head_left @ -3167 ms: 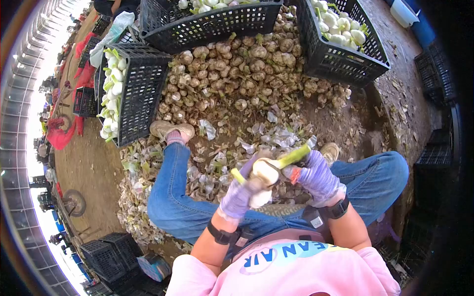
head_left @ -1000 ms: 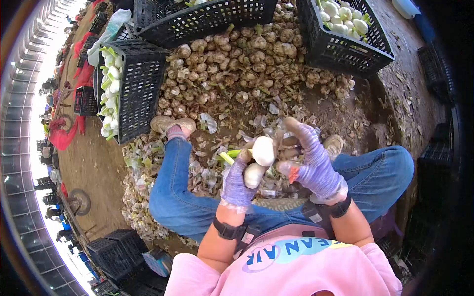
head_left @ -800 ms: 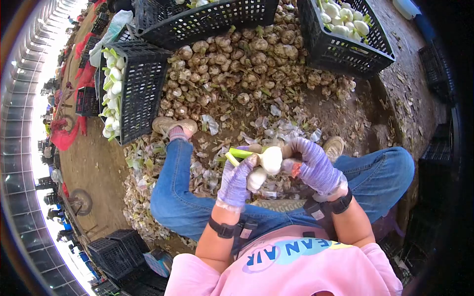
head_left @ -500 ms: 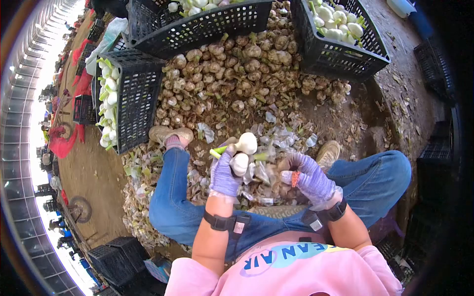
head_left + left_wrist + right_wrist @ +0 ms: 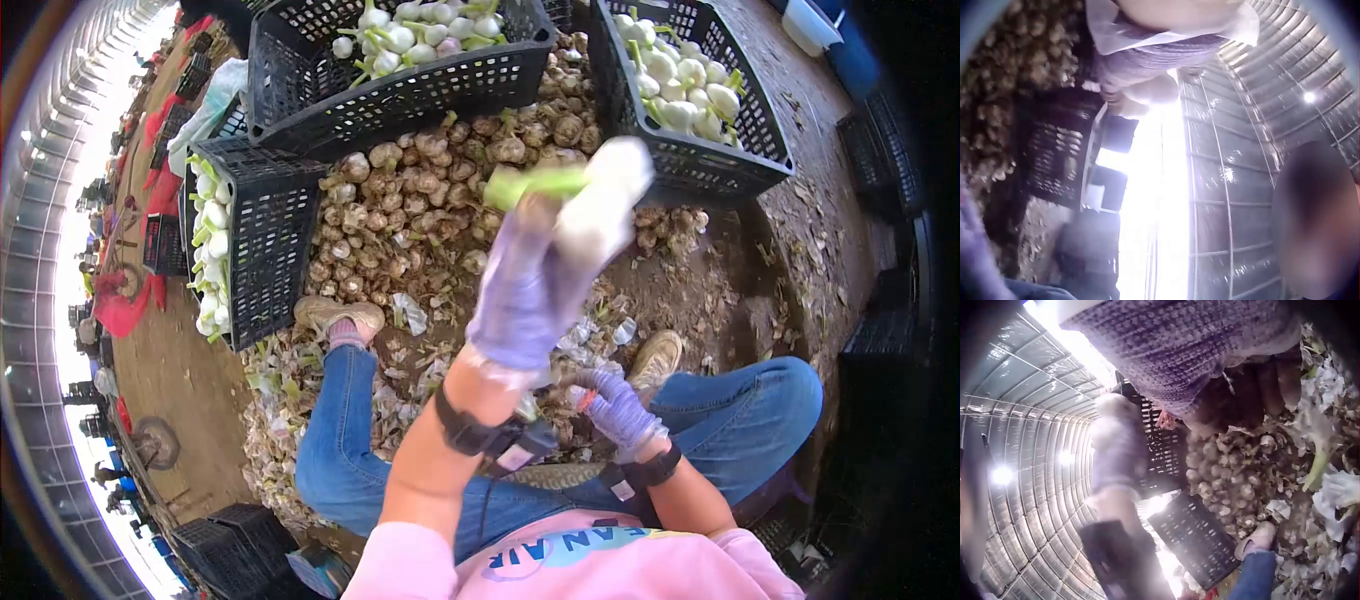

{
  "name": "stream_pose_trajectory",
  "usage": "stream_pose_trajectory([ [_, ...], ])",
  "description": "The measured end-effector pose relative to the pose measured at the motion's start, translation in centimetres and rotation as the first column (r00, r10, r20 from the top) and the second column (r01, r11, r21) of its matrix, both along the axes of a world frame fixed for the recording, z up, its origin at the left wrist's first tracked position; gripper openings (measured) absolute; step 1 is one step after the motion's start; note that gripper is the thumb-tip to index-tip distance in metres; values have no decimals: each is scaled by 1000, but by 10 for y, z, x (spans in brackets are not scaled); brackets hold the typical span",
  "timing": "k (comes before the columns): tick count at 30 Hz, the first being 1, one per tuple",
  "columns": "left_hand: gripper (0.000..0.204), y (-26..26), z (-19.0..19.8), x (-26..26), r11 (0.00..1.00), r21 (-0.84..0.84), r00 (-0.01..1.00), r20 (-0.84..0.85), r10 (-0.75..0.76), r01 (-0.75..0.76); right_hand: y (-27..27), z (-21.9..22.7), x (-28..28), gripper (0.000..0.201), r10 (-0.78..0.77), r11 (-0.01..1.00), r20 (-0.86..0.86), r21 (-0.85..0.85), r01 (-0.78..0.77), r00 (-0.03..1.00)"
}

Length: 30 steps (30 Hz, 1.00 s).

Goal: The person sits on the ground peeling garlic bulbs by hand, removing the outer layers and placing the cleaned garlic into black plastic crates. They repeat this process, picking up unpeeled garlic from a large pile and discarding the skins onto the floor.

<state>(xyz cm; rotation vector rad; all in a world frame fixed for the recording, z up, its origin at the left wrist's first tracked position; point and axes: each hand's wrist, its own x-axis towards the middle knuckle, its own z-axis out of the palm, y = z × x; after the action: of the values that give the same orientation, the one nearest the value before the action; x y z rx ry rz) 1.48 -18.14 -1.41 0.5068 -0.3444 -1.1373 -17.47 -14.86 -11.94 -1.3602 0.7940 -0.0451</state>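
Observation:
My left hand (image 5: 520, 290), in a purple knit glove, is raised in front of the crates. It grips peeled white garlic bulbs (image 5: 610, 205) whose green stem (image 5: 530, 185) points left; motion blurs them. In the left wrist view the glove (image 5: 1160, 62) shows at the top, with a pale blurred bulb (image 5: 1154, 90) beyond it. My right hand (image 5: 622, 412) hangs low over the peelings between the legs, an orange band round one finger. Up close in the right wrist view, the right glove (image 5: 1191, 350) has bare brownish fingertips (image 5: 1266, 387) bent down, and no bulb shows in them.
Unpeeled garlic (image 5: 400, 200) lies heaped on the ground. Around it stand black crates: a back crate (image 5: 410, 95) and a right crate (image 5: 715, 165), both with peeled bulbs, and a left crate (image 5: 270, 240) with stems outward. Loose peelings (image 5: 275, 420) cover the floor by the shoes.
Both hands worked together on garlic earlier, then parted. My left hand has swung up and forward with the bulbs towards the crates. My right hand has dropped slightly lower.

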Motion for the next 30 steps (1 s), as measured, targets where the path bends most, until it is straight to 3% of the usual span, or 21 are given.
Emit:
stream_pose_trajectory([
  [1, 49, -13, 23, -2, 993, -121, 1000, 5, 3, -2, 2, -5, -2, 26, 13, 1000, -2, 4, -13, 1000],
  [2, 47, -21, 20, -1, 998, 4, 996, -61, 60, -60, 1, -6, -2, 27, 1, 998, 5, 55, -1, 1000],
  [4, 46, -27, -5, 12, 989, 123, 997, 23, 76, -78, -3, -10, 1, 29, -23, 987, 16, 162, 20, 1000],
  [6, 46, -18, -80, 27, 912, 246, 840, 518, 162, -328, -8, -18, 1, 29, 17, 982, -54, 191, -6, 998],
  [8, 44, 12, -142, 41, 764, 586, 955, 263, 137, -271, 1, -47, -10, 29, -184, 971, -2, 154, 182, 983],
  [10, 42, 43, -206, 55, 423, 834, 932, 350, 92, -355, -9, -37, 1, 29, -153, 970, -90, 177, 167, 984],
  [11, 48, 60, -252, 62, 349, 828, 898, 397, 190, -439, -13, -36, 5, 28, -78, 976, -109, 194, 99, 991],
  [12, 50, 75, -304, 76, 137, 820, 831, 552, 60, -555, -16, -36, 8, 28, -4, 977, -128, 211, 31, 992],
  [14, 50, 75, -318, 86, 86, 637, 624, 769, -143, -766, -17, -37, 13, 32, 9, 961, -148, 273, 32, 989],
  [15, 50, 70, -324, 92, 83, 644, 630, 763, -144, -760, -18, -36, 14, 33, -47, 949, -97, 307, 75, 994],
  [17, 47, 58, -335, 107, 23, 670, 623, 702, -346, -742, -18, -39, 15, 35, -106, 933, -53, 340, 118, 993],
  [18, 47, 56, -349, 115, 24, 674, 626, 699, -345, -739, -18, -42, 15, 35, -96, 944, -65, 311, 111, 993],
  [20, 43, 56, -370, 124, 463, 715, 836, 536, 118, -524, -15, -46, 13, 35, -88, 954, -79, 279, 106, 993],
  [21, 30, 57, -348, 117, 319, 694, 703, 703, -106, -646, -14, -47, 14, 35, -142, 955, -26, 259, 144, 990],
  [22, 30, 57, -326, 107, 321, 692, 701, 705, -106, -647, -13, -46, 15, 35, -194, 953, 30, 241, 181, 981],
  [23, 29, 52, -285, 93, 404, 804, 899, 386, 206, -437, -15, -42, 16, 35, -130, 990, 10, 65, 129, 992],
  [24, 27, 53, -251, 79, 546, 806, 898, -43, 439, -228, -19, -32, 19, 35, -131, 989, 13, 64, 130, 991],
  [26, 31, 76, -209, 57, 745, 658, 992, 25, 122, -108, -24, -10, 21, 37, -217, 875, -24, 437, 206, 976],
  [27, 42, 86, -203, 48, 767, 637, 989, 145, -21, -77, -20, -16, 17, 37, -246, 904, 102, 383, 190, 964],
  [28, 50, 91, -160, 37, 727, 684, 938, 288, -194, -59, -18, -10, 21, 38, -288, 932, 243, 294, 212, 926],
  [30, 58, 108, -123, 13, 796, 600, 858, 445, -255, -75, -15, 2, 27, 37, -279, 943, 220, 249, 223, 935],
])
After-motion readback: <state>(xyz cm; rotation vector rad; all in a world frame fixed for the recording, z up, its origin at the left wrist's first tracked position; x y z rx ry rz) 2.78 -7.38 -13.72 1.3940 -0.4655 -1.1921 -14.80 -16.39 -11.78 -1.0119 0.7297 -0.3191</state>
